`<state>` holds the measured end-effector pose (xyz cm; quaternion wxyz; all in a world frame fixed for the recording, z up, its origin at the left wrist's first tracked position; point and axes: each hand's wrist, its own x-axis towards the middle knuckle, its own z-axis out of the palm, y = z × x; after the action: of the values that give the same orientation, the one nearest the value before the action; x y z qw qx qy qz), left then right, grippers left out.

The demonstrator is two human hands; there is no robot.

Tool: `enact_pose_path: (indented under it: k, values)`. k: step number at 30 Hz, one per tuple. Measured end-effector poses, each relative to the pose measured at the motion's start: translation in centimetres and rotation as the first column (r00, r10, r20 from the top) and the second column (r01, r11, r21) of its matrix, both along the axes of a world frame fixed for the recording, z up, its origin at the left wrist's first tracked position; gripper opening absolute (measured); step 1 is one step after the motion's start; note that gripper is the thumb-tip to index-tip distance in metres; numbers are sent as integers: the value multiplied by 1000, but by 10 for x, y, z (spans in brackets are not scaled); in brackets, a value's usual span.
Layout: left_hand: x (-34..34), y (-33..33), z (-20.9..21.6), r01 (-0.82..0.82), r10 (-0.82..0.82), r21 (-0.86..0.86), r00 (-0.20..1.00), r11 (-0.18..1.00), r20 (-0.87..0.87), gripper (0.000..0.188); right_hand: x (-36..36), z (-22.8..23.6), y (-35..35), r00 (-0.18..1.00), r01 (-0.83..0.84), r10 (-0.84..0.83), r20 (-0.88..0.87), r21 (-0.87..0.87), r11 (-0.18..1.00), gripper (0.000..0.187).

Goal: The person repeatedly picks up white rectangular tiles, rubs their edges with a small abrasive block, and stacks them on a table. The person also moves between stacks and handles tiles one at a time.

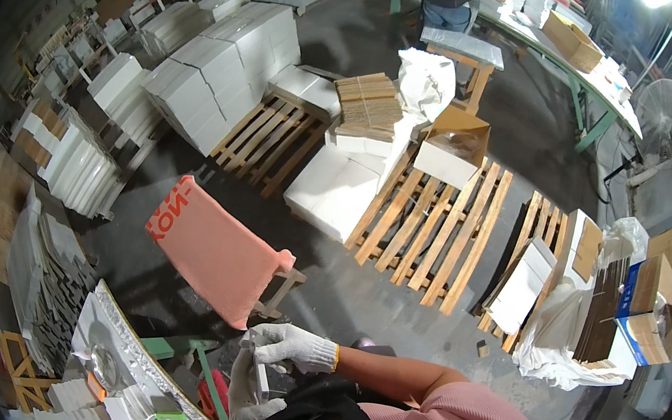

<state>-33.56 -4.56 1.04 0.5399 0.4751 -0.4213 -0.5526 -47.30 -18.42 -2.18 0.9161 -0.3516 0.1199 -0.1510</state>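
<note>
Both my hands wear white knit gloves and meet close to my body at the lower middle. My right hand (pixel 295 348) has its fingers bent over the top end of a small, flat white piece (pixel 262 383). Lower down, my left hand (pixel 244 408) closes around the same piece from the left side. What kind of thing the piece is does not show clearly. Just beyond my hands stands a low wooden stand draped in a pink cloth (pixel 219 249) with red lettering.
To my left is a white-topped worktable (pixel 150 373) with boxes and a tape roll. Ahead lie wooden pallets (pixel 426 240), stacked white cartons (pixel 217 77), an open cardboard box (pixel 452 145) and flattened cardboard (pixel 366 104). A person (pixel 451 3) stands at a far table; a fan (pixel 665 115) is right.
</note>
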Motion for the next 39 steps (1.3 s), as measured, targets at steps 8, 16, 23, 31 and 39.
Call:
enact_pose_path:
  k: [8, 16, 23, 31, 39]
  values:
    - [-53, -17, 0, 114, -116, 26, 945, 993, 305, 104, -62, 26, -1, 975, 189, -187, -122, 4, 982, 26]
    - [-103, -58, 11, 170, -85, -119, 850, 978, 520, 60, -113, 41, -7, 864, 434, -463, -198, -173, 884, 16]
    - [-108, -90, 28, 99, 106, -382, 870, 919, 482, 33, -146, 78, -4, 723, 638, -656, -217, -154, 754, 32]
    - [-99, -101, 10, 142, -143, -147, 990, 979, 3, 37, -167, 69, 5, 558, 769, -797, -230, -218, 601, 40]
    - [-111, -119, -5, 331, -318, -155, 942, 931, 107, 38, -188, 52, 63, 229, 919, -894, -384, -217, 329, 32]
